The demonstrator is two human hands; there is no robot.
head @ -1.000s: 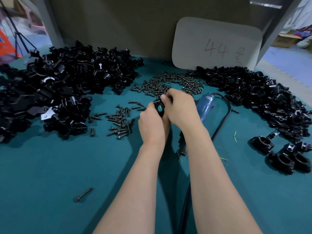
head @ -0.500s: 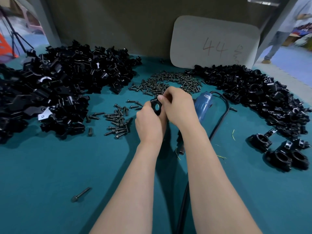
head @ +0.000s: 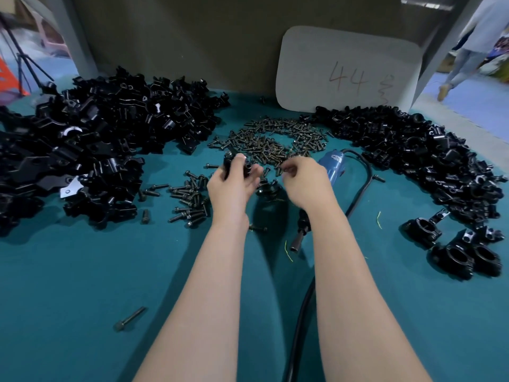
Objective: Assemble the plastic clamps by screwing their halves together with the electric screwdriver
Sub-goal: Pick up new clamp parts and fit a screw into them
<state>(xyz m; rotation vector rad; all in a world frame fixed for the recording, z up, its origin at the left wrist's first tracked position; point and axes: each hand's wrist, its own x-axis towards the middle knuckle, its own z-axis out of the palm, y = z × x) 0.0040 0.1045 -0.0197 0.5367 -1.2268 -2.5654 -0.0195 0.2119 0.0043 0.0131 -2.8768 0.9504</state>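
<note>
FIRST: Hands that were locked together over one part a second ago have drawn apart. Now the left hand [head: 234, 186] carries the black clamp [head: 230, 164] alone, raised over the near edge of the screw pile [head: 275, 139].

SECOND: How is it held?

FIRST: Thumb on top, fingers beneath, clasped round the clamp. The right hand [head: 305, 183] has slid off to the right, fingers curled, tips pinching a small dark piece [head: 288, 169] too small to name from where I stand.

SECOND: And the electric screwdriver [head: 333, 168]?

FIRST: Lying on the green cloth [head: 68, 285], partly hidden behind the right wrist — blue body toward the screws, black nose toward the person, its cable [head: 300, 312] trailing between the forearms.

SECOND: The rest of the bench?

FIRST: Loose clamp halves [head: 96, 139] heaped at far left, more banked along the right, with a few assembled clamps [head: 462, 256] at that bank's near end. A cluster of longer bolts [head: 190, 197] sits just left of the left hand; a lone bolt [head: 129, 318] lies well apart, nearer the front. A white board [head: 347, 70] marked "44" leans at the back wall — and a person [head: 468, 45] walks past beyond the bench on the right
</note>
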